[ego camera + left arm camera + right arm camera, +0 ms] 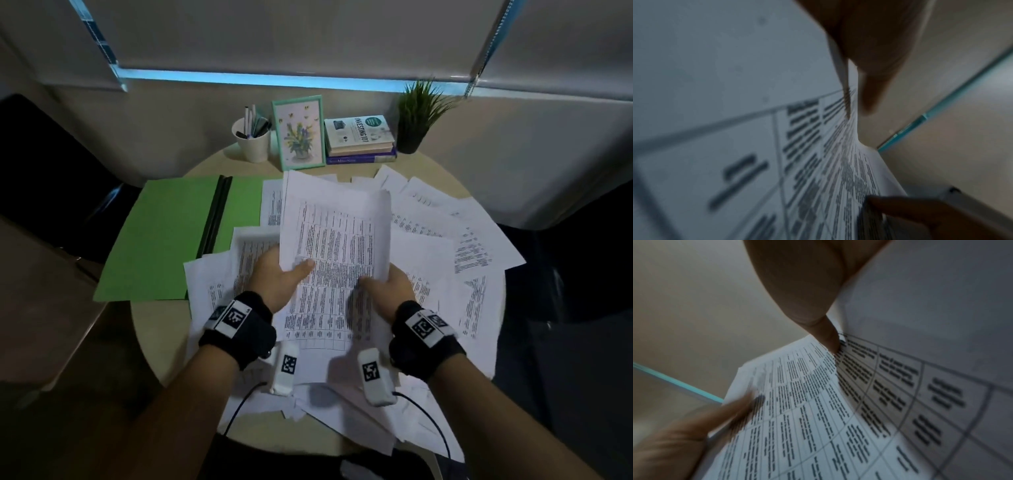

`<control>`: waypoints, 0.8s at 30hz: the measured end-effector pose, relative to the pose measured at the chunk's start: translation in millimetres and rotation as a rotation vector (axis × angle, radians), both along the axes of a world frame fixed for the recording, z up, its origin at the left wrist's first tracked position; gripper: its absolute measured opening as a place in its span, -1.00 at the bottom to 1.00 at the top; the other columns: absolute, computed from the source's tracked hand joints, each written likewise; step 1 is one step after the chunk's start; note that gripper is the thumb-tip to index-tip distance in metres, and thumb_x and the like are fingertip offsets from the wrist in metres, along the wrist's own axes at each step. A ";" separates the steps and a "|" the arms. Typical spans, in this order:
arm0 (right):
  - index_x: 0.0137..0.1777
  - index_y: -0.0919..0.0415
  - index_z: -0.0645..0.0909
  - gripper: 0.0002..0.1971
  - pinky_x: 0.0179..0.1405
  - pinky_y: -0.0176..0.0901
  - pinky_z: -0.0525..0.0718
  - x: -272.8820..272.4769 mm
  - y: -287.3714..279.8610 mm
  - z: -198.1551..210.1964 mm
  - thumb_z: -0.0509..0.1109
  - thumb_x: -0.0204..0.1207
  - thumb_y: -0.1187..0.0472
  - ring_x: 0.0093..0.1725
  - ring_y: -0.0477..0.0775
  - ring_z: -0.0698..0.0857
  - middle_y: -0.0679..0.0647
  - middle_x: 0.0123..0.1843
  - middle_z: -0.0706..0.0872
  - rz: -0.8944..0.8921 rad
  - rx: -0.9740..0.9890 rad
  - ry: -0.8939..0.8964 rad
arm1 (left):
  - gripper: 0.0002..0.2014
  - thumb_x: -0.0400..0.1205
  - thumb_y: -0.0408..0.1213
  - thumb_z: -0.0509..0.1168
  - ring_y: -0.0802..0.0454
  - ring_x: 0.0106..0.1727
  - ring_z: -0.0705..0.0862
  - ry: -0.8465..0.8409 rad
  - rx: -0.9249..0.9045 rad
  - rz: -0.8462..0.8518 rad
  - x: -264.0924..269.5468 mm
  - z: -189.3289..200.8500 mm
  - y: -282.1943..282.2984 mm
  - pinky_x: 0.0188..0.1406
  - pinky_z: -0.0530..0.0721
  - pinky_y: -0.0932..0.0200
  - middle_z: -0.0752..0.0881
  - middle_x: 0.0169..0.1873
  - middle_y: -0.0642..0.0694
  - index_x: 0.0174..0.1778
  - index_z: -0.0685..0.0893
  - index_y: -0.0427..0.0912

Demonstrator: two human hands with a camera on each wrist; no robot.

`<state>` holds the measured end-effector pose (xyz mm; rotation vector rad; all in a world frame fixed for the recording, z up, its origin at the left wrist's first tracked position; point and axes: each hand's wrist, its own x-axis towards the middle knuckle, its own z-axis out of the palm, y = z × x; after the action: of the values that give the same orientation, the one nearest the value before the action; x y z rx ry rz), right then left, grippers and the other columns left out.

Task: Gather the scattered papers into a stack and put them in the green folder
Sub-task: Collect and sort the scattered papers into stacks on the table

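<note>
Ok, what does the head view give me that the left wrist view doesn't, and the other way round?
Head only: the open green folder on the table's left side, loose papers scattered on the table, and the right hand gripping the bundle's right edge. Left wrist only: a close, blurred look along the top sheet's printed table. Both: the left hand holding the lifted paper bundle.

My head camera looks down at the table (161,339); both wrist cameras, very close, share the papers (337,236) I hold.

A pen cup (251,143), framed picture (299,133), stacked books (359,138) and potted plant (418,114) line the round table's (161,334) back.
</note>
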<state>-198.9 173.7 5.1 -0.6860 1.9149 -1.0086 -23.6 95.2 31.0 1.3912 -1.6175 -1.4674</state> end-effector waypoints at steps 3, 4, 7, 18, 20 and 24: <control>0.36 0.20 0.42 -0.47 -0.14 -0.14 0.69 -12.9 -0.1 7.5 0.54 0.46 0.13 0.11 0.13 0.70 0.10 0.17 0.68 -0.024 -0.128 -0.046 | -0.73 0.58 -0.23 0.44 -0.01 0.09 0.74 0.000 -0.073 0.024 0.8 20.5 2.1 0.29 0.64 -0.13 0.78 0.03 -0.04 0.17 0.69 -0.19; 0.46 0.16 0.34 -0.27 0.11 0.01 0.69 -19.6 -1.4 14.5 0.61 0.37 0.04 0.25 0.14 0.65 0.12 0.35 0.62 -0.040 -0.178 -0.075 | -0.69 0.56 -0.20 0.45 -0.05 0.10 0.74 0.036 -0.083 0.030 2.9 30.0 0.7 0.30 0.64 -0.11 0.79 0.04 -0.07 0.19 0.68 -0.21; 0.58 0.09 0.27 -0.14 0.42 0.12 0.52 -40.1 -7.2 51.1 0.63 0.35 0.05 0.48 0.05 0.51 0.09 0.55 0.47 0.010 -0.337 -0.169 | -0.72 0.54 -0.17 0.43 0.02 0.15 0.74 0.120 -0.226 -0.076 4.9 65.0 -2.2 0.24 0.66 0.04 0.79 0.07 -0.03 0.14 0.71 -0.13; 0.10 0.07 0.71 -0.80 -0.07 -0.32 0.74 -45.2 -0.1 93.1 0.53 0.49 0.24 -0.05 -0.19 0.79 -0.24 -0.07 0.81 0.100 -0.655 0.165 | -0.74 0.56 -0.45 0.44 0.27 -0.47 0.65 0.088 -0.413 0.122 7.4 77.2 -10.5 -0.32 0.62 0.37 0.69 -0.52 -0.13 -0.12 0.64 -0.67; 0.12 0.06 0.70 -0.81 -0.09 -0.27 0.72 -42.2 0.2 66.7 0.50 0.52 0.19 -0.11 -0.25 0.77 -0.18 -0.07 0.79 0.084 -0.577 0.216 | -0.70 0.55 -0.37 0.47 0.17 -0.10 0.78 0.088 -0.317 0.141 7.7 57.0 -11.2 0.07 0.73 0.19 0.83 -0.14 -0.08 0.11 0.67 -0.47; 0.29 0.18 0.62 -0.71 -0.03 -0.03 0.64 -32.8 -6.0 18.4 0.37 0.62 0.12 0.09 0.19 0.72 0.14 0.14 0.76 0.114 -0.313 0.348 | -0.74 0.66 -0.29 0.34 -0.06 0.09 0.71 -0.053 -0.189 0.170 0.2 11.9 -2.6 0.01 0.59 0.17 0.76 0.10 -0.20 0.19 0.69 -0.36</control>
<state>-231.8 167.6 23.6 -1.2031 1.9992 -1.1895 -23.4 92.7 43.0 1.4306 -1.5828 -1.1585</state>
